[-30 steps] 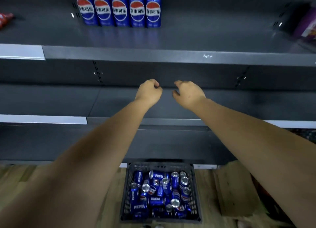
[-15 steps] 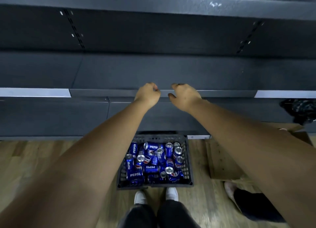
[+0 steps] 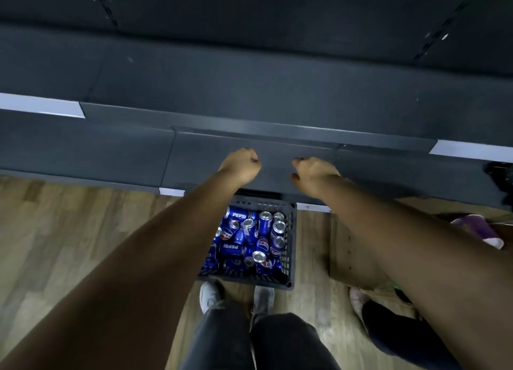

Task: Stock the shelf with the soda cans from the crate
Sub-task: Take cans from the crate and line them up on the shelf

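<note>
View: one wide-angle camera worn on the person's head.
Position: above the person's own outstretched arms, close before the shelf (image 3: pixel 249 92).
Facing: forward and steeply down, past the left hand (image 3: pixel 241 164) and right hand (image 3: pixel 313 172) to the crate (image 3: pixel 290 239) and shoes (image 3: pixel 209 297) on the floor (image 3: pixel 69 245).
Nearness: the forearms fill the lower corners, and the crate lies farther off, by the shelf's bottom edge.

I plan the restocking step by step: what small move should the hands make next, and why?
Probably lower both hands into the crate and grip a can: the left hand and right hand are curled, holding nothing, and the soda cans lie loose in the crate below.
</note>
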A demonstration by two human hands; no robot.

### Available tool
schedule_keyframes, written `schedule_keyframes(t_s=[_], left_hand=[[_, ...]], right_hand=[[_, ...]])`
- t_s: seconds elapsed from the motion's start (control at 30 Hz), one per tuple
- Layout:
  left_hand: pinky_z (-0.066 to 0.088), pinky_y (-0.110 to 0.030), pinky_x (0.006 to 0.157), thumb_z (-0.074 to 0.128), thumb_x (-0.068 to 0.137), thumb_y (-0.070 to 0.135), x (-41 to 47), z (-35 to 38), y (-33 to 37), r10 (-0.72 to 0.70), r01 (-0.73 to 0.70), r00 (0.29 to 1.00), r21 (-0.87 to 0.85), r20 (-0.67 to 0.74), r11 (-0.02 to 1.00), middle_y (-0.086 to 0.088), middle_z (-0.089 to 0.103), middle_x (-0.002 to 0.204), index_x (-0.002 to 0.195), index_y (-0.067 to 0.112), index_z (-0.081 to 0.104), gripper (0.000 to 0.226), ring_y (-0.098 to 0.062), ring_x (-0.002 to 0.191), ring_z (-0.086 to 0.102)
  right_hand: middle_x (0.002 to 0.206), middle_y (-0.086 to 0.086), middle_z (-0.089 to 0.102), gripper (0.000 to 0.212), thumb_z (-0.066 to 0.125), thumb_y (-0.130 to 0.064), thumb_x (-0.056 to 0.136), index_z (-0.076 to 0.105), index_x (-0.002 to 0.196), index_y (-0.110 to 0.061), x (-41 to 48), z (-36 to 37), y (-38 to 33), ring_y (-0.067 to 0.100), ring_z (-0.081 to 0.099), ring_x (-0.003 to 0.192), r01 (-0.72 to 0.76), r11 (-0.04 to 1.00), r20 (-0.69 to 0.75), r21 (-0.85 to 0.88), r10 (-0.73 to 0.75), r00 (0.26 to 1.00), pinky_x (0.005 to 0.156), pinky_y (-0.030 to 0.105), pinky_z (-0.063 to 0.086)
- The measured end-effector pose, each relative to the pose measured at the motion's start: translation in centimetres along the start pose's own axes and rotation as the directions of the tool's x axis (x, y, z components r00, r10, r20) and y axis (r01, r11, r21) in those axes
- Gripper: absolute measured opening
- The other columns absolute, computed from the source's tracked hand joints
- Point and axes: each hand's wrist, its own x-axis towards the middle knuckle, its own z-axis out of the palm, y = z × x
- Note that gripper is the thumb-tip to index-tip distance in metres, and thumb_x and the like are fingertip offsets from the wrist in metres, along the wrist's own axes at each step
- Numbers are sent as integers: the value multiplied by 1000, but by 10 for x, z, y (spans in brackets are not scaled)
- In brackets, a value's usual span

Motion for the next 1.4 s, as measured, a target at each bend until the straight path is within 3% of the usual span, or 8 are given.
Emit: schedule_keyframes(t_s=[0.2, 0.43, 0.63, 0.83, 0.97, 1.07, 1.3, 1.4], left_hand=[[46, -32, 79, 45, 93, 10, 18, 46, -28, -155, 124, 960, 138, 234, 983, -25, 60, 115, 108, -8, 60, 28, -35, 105, 58], [37, -25, 68, 43, 97, 20, 17, 102, -87, -284, 264, 874, 104, 395, 959, -23, 62, 114, 110, -5, 60, 33, -32, 95, 60], [42, -33, 93, 49, 95, 17, 24, 142, -144, -407, 415, 823, 70, 397, 907, -18, 59, 125, 121, -1, 59, 33, -32, 117, 54], [47, -27, 90, 42, 96, 5, 35, 197, -215, -456, 468, 793, 74, 404, 880, -18, 54, 126, 123, -4, 51, 30, -26, 114, 53], [38, -19, 62, 48, 96, 13, 44, 254, -259, -526, 607, 749, -99, 404, 789, -22, 57, 126, 124, -4, 55, 34, -12, 71, 47], [34, -17, 59, 48, 96, 12, 57, 293, -283, -524, 614, 727, -78, 443, 786, -24, 57, 125, 124, -6, 54, 34, -19, 84, 46], [35, -25, 56, 46, 96, 18, 97, 378, -333, -487, 589, 712, -53, 505, 807, -11, 54, 87, 93, 6, 62, 20, -19, 69, 49], [27, -23, 48, 43, 97, 19, 112, 404, -349, -523, 611, 709, -42, 472, 790, -5, 46, 66, 79, 8, 51, 22, -11, 54, 38]], right_hand=[[134, 19, 49, 50, 36, -41, 100, 42, 135, -6, 20, 50, 13, 32, 50, 119, -97, 968, 170, 233, 58, 984, 87, 32, 41], [127, 22, 55, 40, 42, -38, 98, 53, 118, -5, 37, 126, 1, 32, 53, 117, -126, 935, 265, 331, 36, 964, 85, 32, 40], [118, 23, 59, 45, 44, -36, 99, 50, 129, -4, 44, 187, -10, 33, 60, 100, -171, 892, 365, 418, 7, 931, 87, 38, 49], [117, 21, 60, 42, 43, -34, 100, 50, 125, -2, 64, 280, -15, 31, 60, 100, -289, 840, 463, 458, 52, 885, 83, 33, 48], [124, 19, 57, 40, 44, -30, 99, 48, 129, -4, 68, 358, -21, 29, 55, 111, -330, 852, 532, 407, 73, 844, 87, 30, 44], [122, 18, 58, 40, 42, -27, 99, 45, 133, -6, 77, 405, -29, 27, 55, 110, -362, 849, 560, 383, 98, 822, 77, 25, 38], [128, 12, 53, 48, 56, -12, 88, 41, 134, -12, 126, 487, -34, 27, 53, 114, -301, 906, 466, 296, 138, 874, 86, 34, 45], [136, 13, 45, 67, 61, -28, 89, 25, 143, -13, 150, 515, -32, 28, 50, 120, -321, 909, 453, 267, 176, 874, 90, 36, 46]])
